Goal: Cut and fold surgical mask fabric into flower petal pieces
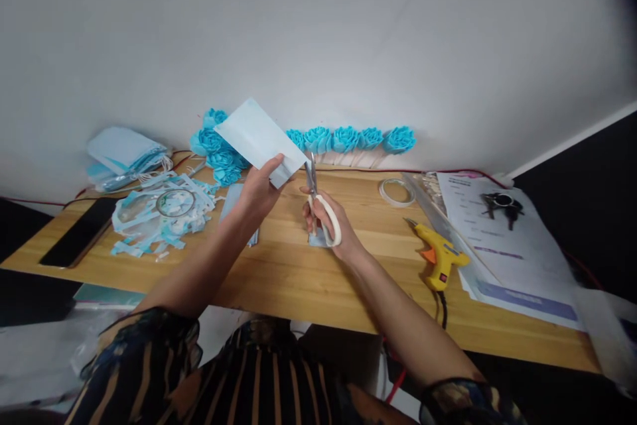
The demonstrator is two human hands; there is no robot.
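Note:
My left hand [259, 191] is closed on the lower edge of a pale blue rectangular sheet [256, 136], holding it up above the wooden table [298, 272]. My right hand [332, 223] grips white-handled scissors [318, 203], fingers through the loops. The blades point up and meet the sheet's lower right corner. A small pale blue scrap [315, 240] lies on the table under my right hand.
Blue paper flowers [348, 139] line the wall. At the left lie a heap of blue cuttings [159, 216], a stack of face masks [124, 153] and a black phone [79, 233]. At the right are a tape roll [397, 191], a yellow glue gun [440, 256] and papers [502, 239] with keys [500, 203].

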